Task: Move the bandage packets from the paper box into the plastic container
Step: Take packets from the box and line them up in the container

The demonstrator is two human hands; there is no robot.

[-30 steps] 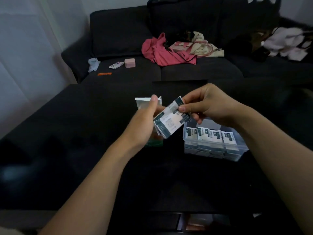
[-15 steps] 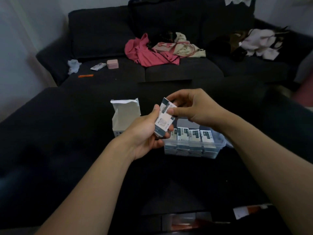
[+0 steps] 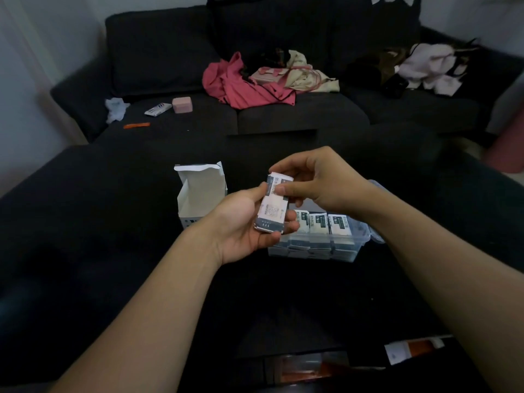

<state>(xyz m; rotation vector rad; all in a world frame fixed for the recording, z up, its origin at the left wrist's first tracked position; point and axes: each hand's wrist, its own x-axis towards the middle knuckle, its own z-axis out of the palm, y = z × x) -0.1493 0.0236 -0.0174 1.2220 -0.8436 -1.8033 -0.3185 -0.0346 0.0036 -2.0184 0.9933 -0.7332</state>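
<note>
Left hand (image 3: 243, 222) cradles a packet stack (image 3: 272, 209); right fingers (image 3: 283, 190) pinch its top. Next, presumably: lower it into the container (image 3: 360, 245) just below.

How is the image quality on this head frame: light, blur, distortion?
Head view: dim, the dark table swallowing detail; packet stack in both hands and the open box fairly sharp; bottom edge and far corners blurred; wide-angle bending at the sofa edges; no glare.

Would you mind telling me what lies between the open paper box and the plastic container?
In the head view, the left hand holding a stack of bandage packets sits between the paper box and plastic container.
</note>
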